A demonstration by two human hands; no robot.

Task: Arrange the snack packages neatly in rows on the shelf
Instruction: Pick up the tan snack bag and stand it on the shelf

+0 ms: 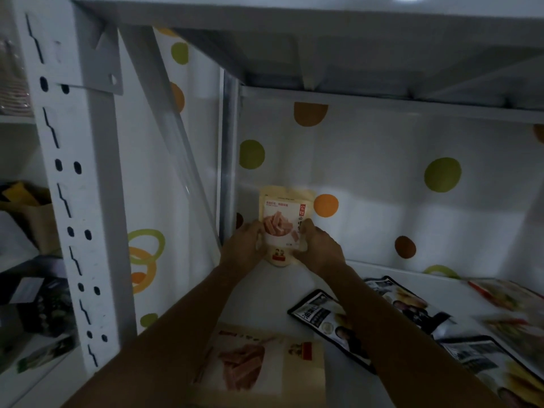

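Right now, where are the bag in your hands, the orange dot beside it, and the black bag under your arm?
cream pouch [278,214]: head view, the snack picture on its front.
orange dot [326,205]: head view, its middle.
black bag [310,316]: head view, its white label.

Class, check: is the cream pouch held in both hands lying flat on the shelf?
No, the pouch stands upright near the back wall, left hand and right hand gripping its sides.

Glossy plastic snack pouches [329,322] lie on a smooth white-painted metal shelf [294,287].
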